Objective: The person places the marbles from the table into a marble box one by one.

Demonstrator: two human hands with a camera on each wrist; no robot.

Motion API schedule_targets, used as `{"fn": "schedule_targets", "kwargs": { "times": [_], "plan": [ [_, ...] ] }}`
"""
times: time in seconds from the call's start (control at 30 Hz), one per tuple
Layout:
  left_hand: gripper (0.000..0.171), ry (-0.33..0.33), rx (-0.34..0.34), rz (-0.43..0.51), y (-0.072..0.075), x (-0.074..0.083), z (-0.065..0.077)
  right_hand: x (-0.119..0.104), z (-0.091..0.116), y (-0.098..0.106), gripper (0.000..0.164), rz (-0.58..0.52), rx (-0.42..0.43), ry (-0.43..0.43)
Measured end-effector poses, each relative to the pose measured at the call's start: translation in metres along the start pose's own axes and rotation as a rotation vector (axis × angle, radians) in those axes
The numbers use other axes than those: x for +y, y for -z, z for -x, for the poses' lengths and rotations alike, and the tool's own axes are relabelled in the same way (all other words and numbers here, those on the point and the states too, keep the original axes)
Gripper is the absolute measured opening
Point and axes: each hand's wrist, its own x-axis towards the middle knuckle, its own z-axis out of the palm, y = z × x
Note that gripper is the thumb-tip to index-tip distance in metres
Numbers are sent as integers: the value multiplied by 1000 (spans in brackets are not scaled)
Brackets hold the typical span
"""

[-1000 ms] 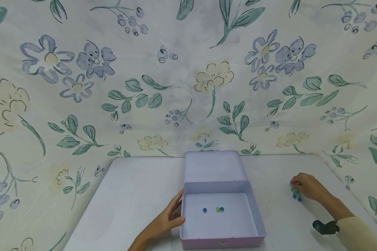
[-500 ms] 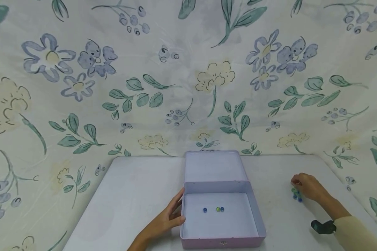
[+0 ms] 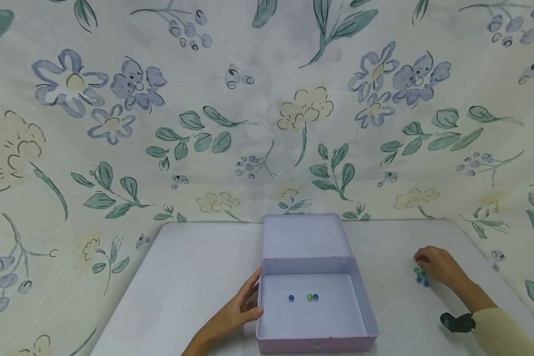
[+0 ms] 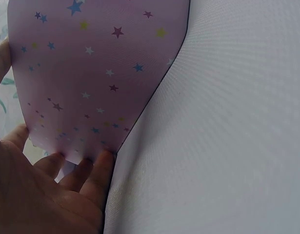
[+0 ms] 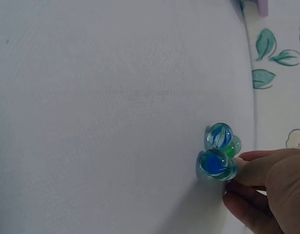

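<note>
An open pale purple metal box (image 3: 317, 344) stands in the middle of the table, its lid (image 3: 302, 236) laid back. Inside lie two blue marbles (image 3: 291, 298) and a yellow-green marble (image 3: 310, 297). My left hand (image 3: 235, 311) rests on the box's left side, thumb at the rim. The left wrist view shows its fingertips (image 4: 102, 161) touching the pink, star-printed wall (image 4: 101, 73). At the table's right, my right hand (image 3: 440, 264) has its fingers curled at a cluster of blue and green marbles (image 5: 214, 162). Thumb and fingers pinch the rearmost marble (image 5: 231, 170), which they partly cover.
The white table (image 3: 196, 277) meets a flower-patterned cloth (image 3: 249, 123) at the back and sides. A dark strap end (image 3: 457, 323) hangs from the right wrist beside the pale sleeve (image 3: 509, 331).
Hardly anything differs. The view has shifted slightly, and both hands, the box and the marbles keep their places.
</note>
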Motion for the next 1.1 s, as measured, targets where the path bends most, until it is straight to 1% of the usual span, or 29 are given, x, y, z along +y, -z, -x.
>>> {"fn": "schedule_targets", "kwargs": {
  "times": [0.2,0.4,0.5,0.77,0.97,1.1],
  "plan": [
    [82,3,3,5,0,0,0,0,-3,2,12,-9,-11,-13],
    [84,5,-3,7,-1,-2,0,1,-1,6,12,-41,-55,-47],
    [84,10,1,6,-2,-2,0,0,0,10,12,-54,-43,-46],
    [84,16,2,13,-2,-2,2,-12,2,18,11,-71,57,40],
    [83,15,-4,8,-1,0,2,-26,-1,26,10,-100,103,130],
    [83,11,-2,17,-1,0,1,-39,-4,30,10,-123,121,170]
  ]
}}
